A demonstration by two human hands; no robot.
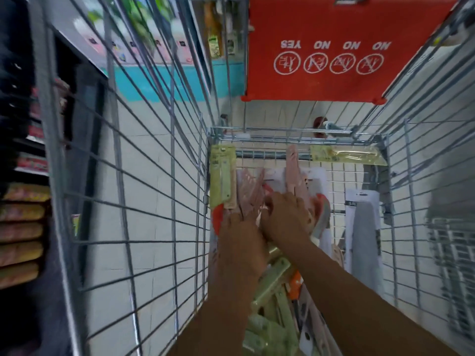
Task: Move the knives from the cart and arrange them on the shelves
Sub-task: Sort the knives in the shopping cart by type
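I look down into a wire shopping cart (257,138) holding several packaged knives. Pink-handled knife packs (250,191) lie fanned at the far end, with green-handled packs (273,276) heaped nearer me and a grey knife pack (363,227) leaning on the right wall. My left hand (240,242) grips the near ends of the fanned pink packs. My right hand (288,217) reaches over them, fingers curled on another pink knife pack (295,181). Both forearms hide the packs beneath.
A yellow-green pack (223,173) stands at the cart's far left corner, another (347,155) lies along the far wall. The red child-seat flap (331,47) hangs at the far end. Store shelves with packaged goods (23,227) stand to the left. White floor tiles surround the cart.
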